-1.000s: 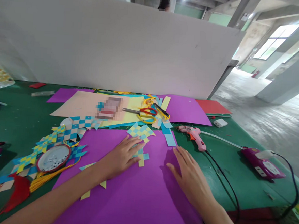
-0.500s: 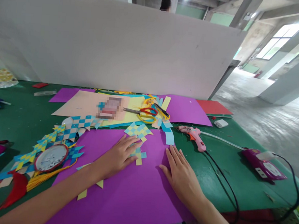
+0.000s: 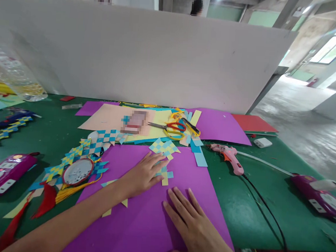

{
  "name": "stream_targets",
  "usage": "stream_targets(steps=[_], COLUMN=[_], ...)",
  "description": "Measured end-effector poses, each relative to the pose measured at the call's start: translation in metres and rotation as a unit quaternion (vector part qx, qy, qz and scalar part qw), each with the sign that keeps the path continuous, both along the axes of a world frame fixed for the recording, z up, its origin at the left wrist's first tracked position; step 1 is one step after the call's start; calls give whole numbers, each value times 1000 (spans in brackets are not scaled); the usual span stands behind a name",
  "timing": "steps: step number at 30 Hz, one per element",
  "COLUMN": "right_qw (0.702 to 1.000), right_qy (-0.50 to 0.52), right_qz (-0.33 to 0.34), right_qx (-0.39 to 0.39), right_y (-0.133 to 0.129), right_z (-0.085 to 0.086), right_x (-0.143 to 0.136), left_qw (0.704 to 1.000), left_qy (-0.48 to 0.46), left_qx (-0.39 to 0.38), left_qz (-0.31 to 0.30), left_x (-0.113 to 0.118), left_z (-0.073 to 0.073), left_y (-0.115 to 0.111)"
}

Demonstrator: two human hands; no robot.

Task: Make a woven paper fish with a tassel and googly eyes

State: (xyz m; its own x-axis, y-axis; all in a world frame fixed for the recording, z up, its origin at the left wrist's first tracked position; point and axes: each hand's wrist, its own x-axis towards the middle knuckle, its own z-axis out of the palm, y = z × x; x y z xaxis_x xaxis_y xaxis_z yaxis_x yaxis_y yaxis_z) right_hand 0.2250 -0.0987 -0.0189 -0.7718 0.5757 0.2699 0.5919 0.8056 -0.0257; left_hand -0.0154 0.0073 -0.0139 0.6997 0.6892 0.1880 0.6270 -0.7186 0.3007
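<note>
My left hand (image 3: 147, 173) lies with its fingers spread over a woven blue-and-yellow paper piece (image 3: 165, 147) on a purple sheet (image 3: 138, 223); part of the weave is hidden beneath it. My right hand (image 3: 192, 221) is over the lower right of the same sheet, fingers apart, holding nothing. More paper strips (image 3: 124, 203) poke out from under my left forearm. Beyond the sheet, scissors (image 3: 170, 130) with red and yellow handles rest on yellow paper. A light blue strip (image 3: 201, 159) lies across the sheet's far right corner.
A pink glue gun (image 3: 230, 156) with a glue stick in it lies to the right, its cord running near a purple power strip (image 3: 318, 194). On the left are a woven checkered fish-like craft (image 3: 80, 150), a round white lid (image 3: 78, 171) and another power strip (image 3: 7, 174). A white partition (image 3: 149, 59) stands behind.
My right hand has moved from the sheet's right edge inward and nearer to me. My left hand stays on the woven piece. The view has turned slightly left.
</note>
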Motion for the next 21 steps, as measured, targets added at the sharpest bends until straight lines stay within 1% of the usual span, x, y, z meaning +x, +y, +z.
stream_targets(steps=[2, 4, 9, 14, 16, 17, 19, 20, 21], right_qw=[1000, 998, 993, 988, 985, 982, 969, 957, 942], right_qy=[-13, -14, 1, 42, 81, 113, 204, 256, 302], right_qz=[1, 1, 8, 28, 36, 36, 27, 11, 11], right_qx=[-25, -53, -119, -149, -148, -145, -135, -138, -147], right_y=[0, 1, 3, 8, 14, 18, 25, 27, 27], right_z=[-7, -9, -3, 1, 11, 20, 47, 63, 79], right_x=[-2, -3, -4, -1, 1, 3, 9, 13, 19], left_qw=[1000, 1000, 1000, 1000, 999, 999, 999, 999, 998], left_qy=[-1, 1, 10, 16, 17, 17, 10, 3, -5], left_qx=[-1, -5, -9, -20, -24, -28, -36, -42, -48], left_qz=[-1, 3, 14, 17, 20, 22, 30, 34, 36], left_x=[-3, -6, -10, -11, -11, -11, -10, -8, -7], left_z=[0, 1, 4, 3, 3, 4, 9, 12, 17], left_y=[0, 0, 1, 0, -1, -1, 1, 3, 5])
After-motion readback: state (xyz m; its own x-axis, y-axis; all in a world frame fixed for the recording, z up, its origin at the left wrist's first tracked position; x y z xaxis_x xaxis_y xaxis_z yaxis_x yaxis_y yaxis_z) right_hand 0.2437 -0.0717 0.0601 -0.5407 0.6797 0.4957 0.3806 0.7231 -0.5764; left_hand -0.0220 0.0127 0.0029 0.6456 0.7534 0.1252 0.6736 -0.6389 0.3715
